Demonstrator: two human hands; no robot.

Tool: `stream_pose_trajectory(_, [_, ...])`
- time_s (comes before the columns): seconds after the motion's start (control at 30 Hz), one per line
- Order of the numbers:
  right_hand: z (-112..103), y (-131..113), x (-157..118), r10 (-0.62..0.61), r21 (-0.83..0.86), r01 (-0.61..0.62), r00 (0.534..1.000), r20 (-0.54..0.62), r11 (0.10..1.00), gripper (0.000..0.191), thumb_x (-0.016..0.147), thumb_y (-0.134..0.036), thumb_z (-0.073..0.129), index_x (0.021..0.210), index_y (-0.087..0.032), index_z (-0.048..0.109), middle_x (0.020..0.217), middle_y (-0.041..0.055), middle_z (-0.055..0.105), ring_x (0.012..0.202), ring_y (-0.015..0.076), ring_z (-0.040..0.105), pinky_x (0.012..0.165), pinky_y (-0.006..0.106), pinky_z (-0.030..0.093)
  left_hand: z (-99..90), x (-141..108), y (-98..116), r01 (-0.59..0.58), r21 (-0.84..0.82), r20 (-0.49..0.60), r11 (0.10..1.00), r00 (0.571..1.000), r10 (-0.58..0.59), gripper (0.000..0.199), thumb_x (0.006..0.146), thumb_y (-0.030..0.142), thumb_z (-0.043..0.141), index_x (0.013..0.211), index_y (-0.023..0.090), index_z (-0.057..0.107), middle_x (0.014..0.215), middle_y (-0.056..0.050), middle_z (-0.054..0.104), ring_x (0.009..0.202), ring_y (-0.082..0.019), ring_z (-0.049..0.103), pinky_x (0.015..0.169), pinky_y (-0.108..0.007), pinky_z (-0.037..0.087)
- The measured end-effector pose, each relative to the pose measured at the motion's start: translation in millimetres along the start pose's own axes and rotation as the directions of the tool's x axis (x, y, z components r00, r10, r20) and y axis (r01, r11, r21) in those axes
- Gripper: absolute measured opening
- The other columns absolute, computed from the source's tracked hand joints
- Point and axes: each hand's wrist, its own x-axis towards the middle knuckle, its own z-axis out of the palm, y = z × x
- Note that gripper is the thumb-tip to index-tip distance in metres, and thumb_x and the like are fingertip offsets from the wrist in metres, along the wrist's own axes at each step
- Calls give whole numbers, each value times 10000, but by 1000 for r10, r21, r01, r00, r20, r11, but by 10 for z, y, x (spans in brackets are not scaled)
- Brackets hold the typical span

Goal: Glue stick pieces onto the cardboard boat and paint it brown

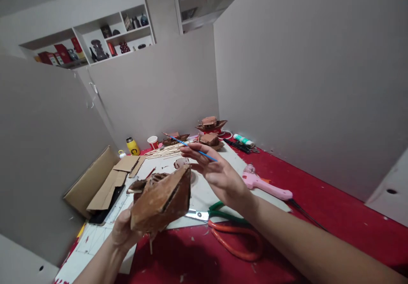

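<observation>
A brown model boat (161,201) is tilted up in my left hand (123,228), whose fingers are wrapped round its lower left end and partly hidden behind it. My right hand (219,175) is raised just right of the boat's upper tip. Between its fingers lies a thin blue paintbrush (191,148), its bristle end pointing up and left. Behind the boat, a small round dish with dark stains (182,163) rests on the white board. Scissors (234,233) with one green and one orange handle lie below my right hand.
Cardboard pieces (110,182) lie at the left. Thin wooden sticks (167,151), a paper cup (153,142) and a yellow bottle (132,146) are at the back. More model boats (210,124) stand near the back wall. A pink glue gun (266,186) with a cord lies at the right.
</observation>
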Motion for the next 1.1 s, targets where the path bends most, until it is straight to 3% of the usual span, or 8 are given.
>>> stream_pose_trajectory(0.2, [-57,-24,80,56,58,-45,979,-197,997,388,803,-410,641,1171,-284,639,1286,67,684,1232,262,597,955,430,526,187,6,113,-251,94,1,963,968,252,971,525,509,903,1400,270,556,1211,-126,688,825,-264,652,551,-313,541])
stream_pose_trajectory(0.33, [-89,33,93,56,45,-47,967,-250,998,404,787,-397,675,1172,-283,633,1313,68,672,1254,257,584,967,423,529,159,39,168,-308,91,-57,947,948,314,978,540,490,905,1414,252,537,1185,-121,696,762,-215,646,566,-295,538])
stream_pose_trajectory(0.47, [-78,81,75,50,24,-45,966,-255,999,424,770,-386,716,1175,-290,635,1319,61,669,1223,248,600,985,423,528,127,76,252,-357,168,-79,919,924,373,1041,522,359,933,1450,277,469,1339,-128,637,918,-252,683,655,-283,551])
stream_pose_trajectory(0.57, [-70,110,64,43,-4,-46,963,-266,999,410,776,-380,724,1168,-297,640,1295,59,682,1202,245,609,962,417,542,191,77,306,-445,248,-153,860,859,489,1073,515,270,934,1459,279,426,1253,-108,679,1019,-261,684,799,-284,553])
stream_pose_trajectory(0.7, [-90,130,67,30,-51,-46,957,-287,998,418,781,-394,727,1178,-307,634,1323,61,671,1214,252,610,947,420,548,271,40,330,-497,465,-262,733,713,650,1121,451,150,944,1435,283,425,1169,-84,688,1117,-248,652,899,-276,523])
stream_pose_trajectory(0.87, [-142,153,82,-2,-107,-36,944,-331,994,399,808,-402,712,1187,-311,629,1323,58,668,1181,235,635,901,379,558,137,19,302,-503,683,-225,529,544,808,966,420,69,938,1257,276,503,1233,-94,661,1250,-268,594,1049,-355,454])
stream_pose_trajectory(0.93, [-150,171,85,9,-102,-48,936,-352,994,382,806,-397,719,1169,-312,634,1308,52,675,1150,225,646,882,367,560,50,31,292,-500,713,-205,492,523,827,868,409,61,941,1154,262,543,1243,-112,667,1261,-294,591,1050,-387,462])
stream_pose_trajectory(1.1, [-115,212,86,73,-15,-87,907,-415,996,392,735,-383,797,1092,-289,667,1223,46,712,1054,204,660,808,321,561,-99,91,280,-419,807,-132,415,557,820,746,447,118,955,1074,264,578,1263,-119,678,1315,-300,554,1126,-415,402])
